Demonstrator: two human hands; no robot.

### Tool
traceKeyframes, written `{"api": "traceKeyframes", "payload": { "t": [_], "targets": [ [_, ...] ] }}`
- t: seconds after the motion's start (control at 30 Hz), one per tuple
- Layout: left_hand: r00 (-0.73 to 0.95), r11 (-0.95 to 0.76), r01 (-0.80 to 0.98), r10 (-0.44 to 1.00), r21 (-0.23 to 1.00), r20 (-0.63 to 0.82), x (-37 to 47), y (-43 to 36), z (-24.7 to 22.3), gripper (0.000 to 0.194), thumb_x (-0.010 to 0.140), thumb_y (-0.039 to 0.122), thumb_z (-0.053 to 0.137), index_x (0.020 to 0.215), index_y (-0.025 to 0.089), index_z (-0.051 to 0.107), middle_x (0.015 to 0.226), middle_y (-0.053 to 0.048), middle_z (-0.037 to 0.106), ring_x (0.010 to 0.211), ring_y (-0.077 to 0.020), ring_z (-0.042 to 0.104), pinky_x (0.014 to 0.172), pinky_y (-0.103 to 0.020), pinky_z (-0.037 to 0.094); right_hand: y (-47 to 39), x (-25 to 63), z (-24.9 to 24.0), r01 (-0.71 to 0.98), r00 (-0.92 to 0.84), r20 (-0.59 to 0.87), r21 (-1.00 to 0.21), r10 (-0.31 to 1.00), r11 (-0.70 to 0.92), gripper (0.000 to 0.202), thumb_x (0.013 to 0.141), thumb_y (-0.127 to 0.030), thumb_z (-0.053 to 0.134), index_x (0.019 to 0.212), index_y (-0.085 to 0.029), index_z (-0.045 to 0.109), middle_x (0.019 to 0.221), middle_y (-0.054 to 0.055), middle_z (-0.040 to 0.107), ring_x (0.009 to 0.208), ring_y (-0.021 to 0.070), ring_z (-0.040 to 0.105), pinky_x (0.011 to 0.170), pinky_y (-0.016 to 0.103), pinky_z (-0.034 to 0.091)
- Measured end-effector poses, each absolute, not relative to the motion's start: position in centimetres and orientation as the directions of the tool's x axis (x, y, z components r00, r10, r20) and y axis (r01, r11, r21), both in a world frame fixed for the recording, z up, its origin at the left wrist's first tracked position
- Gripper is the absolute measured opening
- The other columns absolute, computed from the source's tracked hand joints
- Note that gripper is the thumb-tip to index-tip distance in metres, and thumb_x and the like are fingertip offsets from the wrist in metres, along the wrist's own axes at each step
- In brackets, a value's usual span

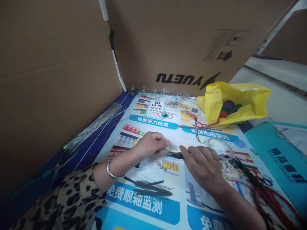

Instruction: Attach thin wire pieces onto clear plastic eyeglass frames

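My left hand (153,143), a silver bangle on its wrist, pinches a small piece of shiny, clear-looking wirework at its fingertips. A thin loop with small beads (165,168) hangs just below them. My right hand (203,164) is wrapped round dark pliers (176,155), whose tip reaches to the piece at my left fingertips. Whether the jaws grip it is too small to tell. Beyond my right hand lies a clear ring-shaped coil (224,147). Red-handled scissors (260,188) lie to the right.
A printed poster (153,220) covers the work surface. Cardboard walls (168,44) stand behind and left. A yellow bag (240,95) holds coloured balls of thread. Straight wires (96,126) lie left, dark strips (153,188) in front, small wire pieces (163,92) at the back, a teal box (278,159) right.
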State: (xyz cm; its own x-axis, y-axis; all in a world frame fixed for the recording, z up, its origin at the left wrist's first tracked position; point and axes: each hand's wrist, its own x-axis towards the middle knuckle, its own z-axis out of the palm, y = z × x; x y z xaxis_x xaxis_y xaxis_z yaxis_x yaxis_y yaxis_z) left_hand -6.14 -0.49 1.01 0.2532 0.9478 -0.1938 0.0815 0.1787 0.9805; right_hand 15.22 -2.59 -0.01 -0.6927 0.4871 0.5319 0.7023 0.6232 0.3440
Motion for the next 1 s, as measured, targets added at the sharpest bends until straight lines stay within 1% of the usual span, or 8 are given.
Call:
{"api": "traceKeyframes", "payload": {
  "t": [0.1,0.23,0.33,0.53,0.67,0.73,0.83,1.0],
  "targets": [
    [0.205,0.109,0.185,0.968,0.977,-0.147,-6.2,-0.3,0.9,0.019,0.067,0.034,0.064,0.06,0.017,0.061,0.043,0.004,0.05,0.039,-0.0079,0.04,0.043,-0.022,0.029,-2.4,15.2,-0.1,0.711,-0.683,0.528,0.321,0.505,0.626,0.023,0.081,-0.016,0.054,0.104,-0.02,0.058,0.082,0.004,0.062,0.079,0.0191,0.048,0.073,0.035,0.032],
    [0.144,-0.002,0.36,0.988,0.933,-0.054,-6.5,0.0,1.2,0.016,0.067,0.032,0.062,0.062,0.016,0.063,0.047,0.004,0.052,0.045,-0.008,0.042,0.046,-0.021,0.029,-2.0,15.1,-0.2,0.744,-0.642,0.517,0.243,0.565,0.622,0.018,0.08,-0.018,0.054,0.097,-0.018,0.061,0.077,0.004,0.061,0.076,0.0187,0.047,0.071,0.034,0.032],
    [0.16,-0.018,0.445,0.985,0.895,-0.06,-6.7,0.2,1.4,0.017,0.068,0.033,0.061,0.065,0.016,0.064,0.05,0.004,0.053,0.047,-0.0084,0.044,0.047,-0.021,0.031,-1.7,15.0,-0.4,0.757,-0.614,0.511,0.168,0.601,0.631,0.017,0.079,-0.018,0.054,0.095,-0.018,0.062,0.077,0.004,0.06,0.076,0.0188,0.047,0.071,0.033,0.032],
    [0.171,0.011,0.457,0.98,0.889,-0.1,-7.0,0.5,1.4,0.021,0.071,0.036,0.057,0.065,0.016,0.062,0.049,0.004,0.052,0.044,-0.0083,0.044,0.046,-0.021,0.031,-1.2,15.5,-1.0,0.793,-0.535,0.503,0.024,0.679,0.608,0.015,0.078,-0.019,0.055,0.091,-0.017,0.063,0.078,0.005,0.06,0.077,0.0195,0.048,0.071,0.033,0.033],
    [0.169,-0.08,0.528,0.986,0.845,-0.012,-6.9,0.5,1.0,0.02,0.072,0.033,0.055,0.062,0.017,0.062,0.054,0.002,0.055,0.05,-0.0096,0.046,0.049,-0.021,0.032,-1.4,15.4,-1.0,0.781,-0.491,0.556,-0.061,0.671,0.622,0.014,0.079,-0.018,0.054,0.089,-0.016,0.063,0.078,0.005,0.06,0.077,0.0192,0.048,0.071,0.033,0.034],
    [0.161,-0.134,0.599,0.986,0.79,0.045,-6.8,0.3,0.8,0.019,0.071,0.031,0.056,0.061,0.017,0.063,0.056,0.002,0.057,0.054,-0.0108,0.048,0.051,-0.022,0.032,-1.8,15.1,-0.9,0.764,-0.505,0.566,-0.058,0.652,0.642,0.015,0.078,-0.017,0.054,0.09,-0.016,0.063,0.078,0.005,0.06,0.077,0.0191,0.048,0.072,0.033,0.034],
    [0.172,-0.142,0.632,0.984,0.762,0.041,-6.5,0.1,0.7,0.016,0.07,0.03,0.056,0.063,0.018,0.064,0.056,0.002,0.058,0.054,-0.0114,0.048,0.05,-0.021,0.032,-2.1,14.5,-1.0,0.759,-0.554,0.511,-0.013,0.657,0.651,0.014,0.079,-0.018,0.053,0.09,-0.017,0.063,0.077,0.005,0.06,0.076,0.0186,0.047,0.07,0.032,0.033],
    [0.213,-0.045,0.479,0.975,0.877,-0.066,-6.4,-0.1,0.9,0.015,0.068,0.03,0.059,0.064,0.016,0.063,0.056,0.002,0.056,0.051,-0.0089,0.045,0.048,-0.019,0.032,-1.8,14.5,-1.2,0.788,-0.562,0.445,0.034,0.697,0.615,0.014,0.079,-0.019,0.055,0.091,-0.017,0.063,0.076,0.005,0.059,0.077,0.0186,0.046,0.071,0.032,0.031]
  ]
}}
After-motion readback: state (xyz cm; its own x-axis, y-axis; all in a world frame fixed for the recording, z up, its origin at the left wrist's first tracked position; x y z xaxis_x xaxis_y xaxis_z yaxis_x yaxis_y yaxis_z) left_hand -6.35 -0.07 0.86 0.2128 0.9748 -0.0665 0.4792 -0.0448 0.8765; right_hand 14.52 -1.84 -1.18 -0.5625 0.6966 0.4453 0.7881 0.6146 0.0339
